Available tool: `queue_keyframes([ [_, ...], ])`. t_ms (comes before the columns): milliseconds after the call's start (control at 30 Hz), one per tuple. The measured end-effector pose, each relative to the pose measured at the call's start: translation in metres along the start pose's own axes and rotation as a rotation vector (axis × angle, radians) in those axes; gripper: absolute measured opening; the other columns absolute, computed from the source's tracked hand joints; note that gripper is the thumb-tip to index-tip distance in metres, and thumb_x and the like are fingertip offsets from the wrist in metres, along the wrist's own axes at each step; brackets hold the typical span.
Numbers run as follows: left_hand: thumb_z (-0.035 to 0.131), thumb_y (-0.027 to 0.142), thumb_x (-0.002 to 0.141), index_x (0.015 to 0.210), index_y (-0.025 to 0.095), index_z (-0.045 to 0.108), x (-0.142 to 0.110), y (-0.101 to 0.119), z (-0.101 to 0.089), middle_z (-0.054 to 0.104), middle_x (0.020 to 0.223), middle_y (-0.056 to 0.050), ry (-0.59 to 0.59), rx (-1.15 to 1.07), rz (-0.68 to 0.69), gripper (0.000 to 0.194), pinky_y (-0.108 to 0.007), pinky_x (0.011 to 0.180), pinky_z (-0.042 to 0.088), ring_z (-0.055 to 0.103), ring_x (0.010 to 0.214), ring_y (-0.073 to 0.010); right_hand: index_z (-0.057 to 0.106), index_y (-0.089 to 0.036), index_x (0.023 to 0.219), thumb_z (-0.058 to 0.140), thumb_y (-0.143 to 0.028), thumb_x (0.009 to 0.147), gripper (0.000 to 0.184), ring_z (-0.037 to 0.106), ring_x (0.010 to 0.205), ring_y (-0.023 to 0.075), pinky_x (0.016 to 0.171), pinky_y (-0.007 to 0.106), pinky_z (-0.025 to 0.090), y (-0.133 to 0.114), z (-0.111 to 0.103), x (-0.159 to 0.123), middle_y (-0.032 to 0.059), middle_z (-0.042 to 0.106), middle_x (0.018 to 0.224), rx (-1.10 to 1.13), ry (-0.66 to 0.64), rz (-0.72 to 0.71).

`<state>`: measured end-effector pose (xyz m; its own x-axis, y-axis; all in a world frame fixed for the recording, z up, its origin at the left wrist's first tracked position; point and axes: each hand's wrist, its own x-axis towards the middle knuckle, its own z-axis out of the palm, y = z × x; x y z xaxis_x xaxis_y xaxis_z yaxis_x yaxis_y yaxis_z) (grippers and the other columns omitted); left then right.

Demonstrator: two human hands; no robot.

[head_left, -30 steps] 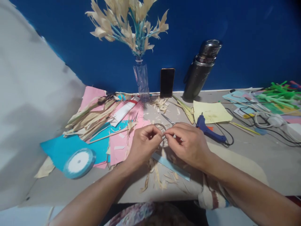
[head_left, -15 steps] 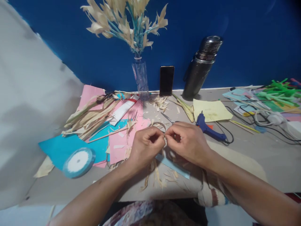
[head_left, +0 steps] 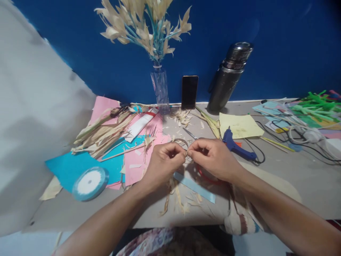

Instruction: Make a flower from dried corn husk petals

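Note:
My left hand (head_left: 163,163) and my right hand (head_left: 213,158) meet fingertip to fingertip above the grey table (head_left: 298,177). Both are closed in a pinch on a small pale strip of dried leaf (head_left: 186,153), too small to see well. Loose dried-leaf scraps (head_left: 176,199) lie under my hands. A light-blue paper strip (head_left: 195,187) lies just below them. A curled pale strip (head_left: 181,142) sits right behind my fingers, and small scissors (head_left: 190,134) lie beyond that.
A vase of pale leaf flowers (head_left: 159,85), a phone (head_left: 189,91) and a steel flask (head_left: 229,76) stand against the blue wall. A blue glue gun (head_left: 236,145) lies right, a ribbon roll (head_left: 90,183) left, with coloured papers (head_left: 138,156) and husks (head_left: 103,133).
My hands stay pinched together at the same spot, with only small finger shifts. A red ring-like edge now shows under my right hand.

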<state>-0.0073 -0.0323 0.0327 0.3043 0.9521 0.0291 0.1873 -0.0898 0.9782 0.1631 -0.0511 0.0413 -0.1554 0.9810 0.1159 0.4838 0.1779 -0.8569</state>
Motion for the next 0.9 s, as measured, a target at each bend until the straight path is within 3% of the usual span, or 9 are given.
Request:
queue_keyframes([
  [200, 0.055, 0.009, 0.071, 0.058, 0.014, 0.063, -0.005, -0.002, 0.005, 0.058, 0.055, 0.002, 0.083, 0.178, 0.189, 0.016, -0.018, 0.050, 0.036, 0.047, 0.054, -0.0077, 0.063, -0.016, 0.067, 0.061, -0.011, 0.076, 0.011, 0.052, 0.062, 0.0118, 0.059, 0.025, 0.035, 0.001, 0.006, -0.002, -0.0013, 0.061, 0.064, -0.221, 0.100, -0.180],
  [367, 0.056, 0.008, 0.070, 0.058, 0.014, 0.063, -0.005, -0.003, 0.006, 0.056, 0.054, 0.003, 0.072, 0.140, 0.166, 0.015, -0.018, 0.049, 0.035, 0.045, 0.053, -0.0076, 0.059, -0.016, 0.064, 0.060, -0.009, 0.073, 0.011, 0.048, 0.058, 0.0110, 0.056, 0.024, 0.033, 0.002, 0.014, -0.003, -0.0021, 0.056, 0.061, -0.199, 0.169, -0.172],
  [567, 0.055, 0.009, 0.071, 0.061, 0.014, 0.065, -0.003, -0.002, 0.003, 0.058, 0.053, 0.003, 0.043, 0.043, 0.086, 0.015, -0.019, 0.048, 0.037, 0.048, 0.050, -0.0082, 0.063, -0.018, 0.068, 0.058, -0.013, 0.077, 0.012, 0.049, 0.052, 0.0101, 0.051, 0.022, 0.034, 0.001, 0.006, -0.002, -0.0044, 0.057, 0.056, -0.055, 0.054, -0.034],
  [667, 0.055, 0.008, 0.071, 0.059, 0.014, 0.064, -0.005, -0.004, 0.004, 0.059, 0.055, 0.002, 0.079, 0.104, 0.135, 0.016, -0.018, 0.050, 0.037, 0.049, 0.052, -0.0084, 0.065, -0.018, 0.071, 0.058, -0.013, 0.080, 0.013, 0.055, 0.061, 0.0115, 0.058, 0.023, 0.037, 0.001, 0.004, -0.003, -0.0024, 0.063, 0.064, -0.141, 0.044, -0.115],
  [800, 0.057, 0.008, 0.071, 0.057, 0.014, 0.062, -0.006, -0.007, 0.007, 0.057, 0.054, 0.003, 0.120, 0.164, 0.222, 0.016, -0.018, 0.051, 0.036, 0.048, 0.053, -0.0076, 0.061, -0.017, 0.069, 0.058, -0.011, 0.079, 0.012, 0.053, 0.065, 0.0135, 0.062, 0.026, 0.035, 0.004, 0.011, -0.004, 0.0000, 0.061, 0.067, -0.308, 0.161, -0.249],
  [900, 0.056, 0.008, 0.070, 0.058, 0.014, 0.062, -0.005, -0.008, 0.008, 0.056, 0.054, 0.003, 0.113, 0.129, 0.199, 0.016, -0.018, 0.050, 0.035, 0.046, 0.053, -0.0075, 0.059, -0.017, 0.067, 0.056, -0.010, 0.077, 0.012, 0.050, 0.062, 0.0134, 0.060, 0.026, 0.034, 0.006, 0.018, -0.004, 0.0002, 0.057, 0.066, -0.323, 0.230, -0.279],
])
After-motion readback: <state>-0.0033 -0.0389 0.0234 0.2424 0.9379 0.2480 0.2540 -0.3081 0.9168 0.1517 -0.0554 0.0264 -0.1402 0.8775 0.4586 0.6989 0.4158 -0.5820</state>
